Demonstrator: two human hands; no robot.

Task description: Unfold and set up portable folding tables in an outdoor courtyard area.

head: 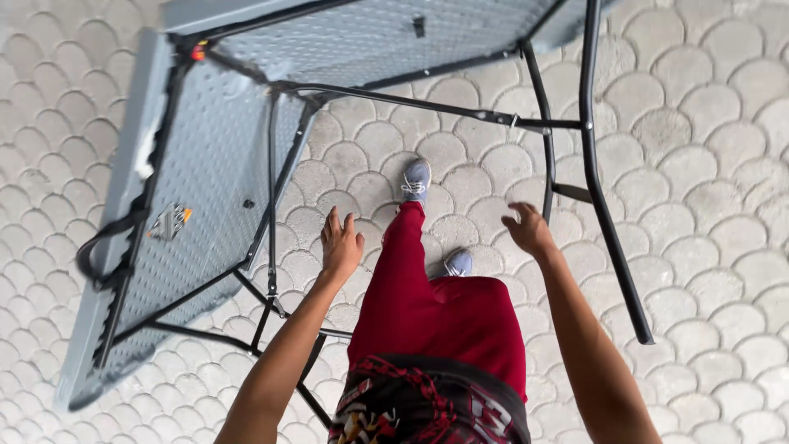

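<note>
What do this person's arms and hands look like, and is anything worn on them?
Both forearms are bare, with no sleeves in view. The left hand and right hand wear no gloves, and no rings, watch or bracelet show. Below them are red trousers and grey laced trainers.

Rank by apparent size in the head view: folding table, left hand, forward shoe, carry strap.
1. folding table, by far
2. carry strap
3. left hand
4. forward shoe
Hand and shoe look close; the hand is nearer the camera, so their order is unsure.
</note>
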